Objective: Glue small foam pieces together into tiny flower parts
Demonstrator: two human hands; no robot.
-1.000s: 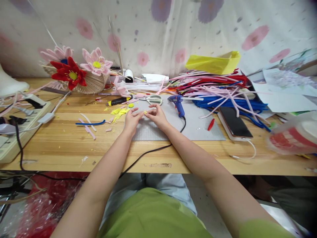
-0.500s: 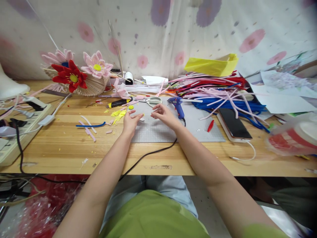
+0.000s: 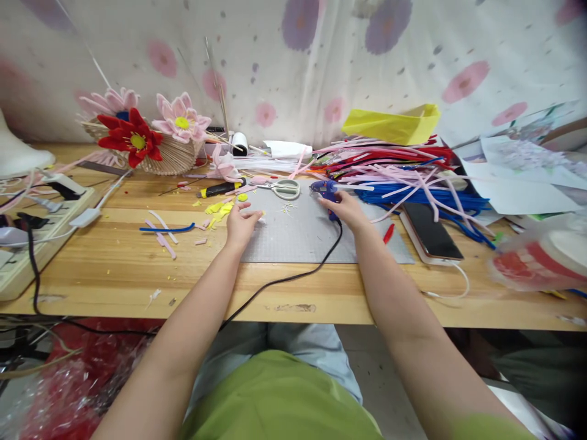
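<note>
My right hand (image 3: 345,209) is wrapped around the handle of a blue glue gun (image 3: 323,187) at the far edge of a grey cutting mat (image 3: 298,238). The gun's black cord (image 3: 284,279) trails over the table's front edge. At the mat's left edge rests my left hand (image 3: 240,223), fingertips pinched together on a small yellow piece that is barely visible. White-handled scissors (image 3: 285,188) lie on the mat between the two hands, farther back. Yellow scraps (image 3: 220,209) lie just left of my left hand.
A pile of pink, red and blue pipe cleaners (image 3: 403,168) and a phone (image 3: 431,223) lie to the right. A basket of flowers (image 3: 151,140) and a power strip (image 3: 27,244) are on the left. A black-and-yellow knife (image 3: 220,188) lies behind the scraps. A red-and-white container (image 3: 536,260) sits at the right.
My right hand left the small piece, moved right and back, and took hold of the glue gun. My left hand stayed at the mat's edge.
</note>
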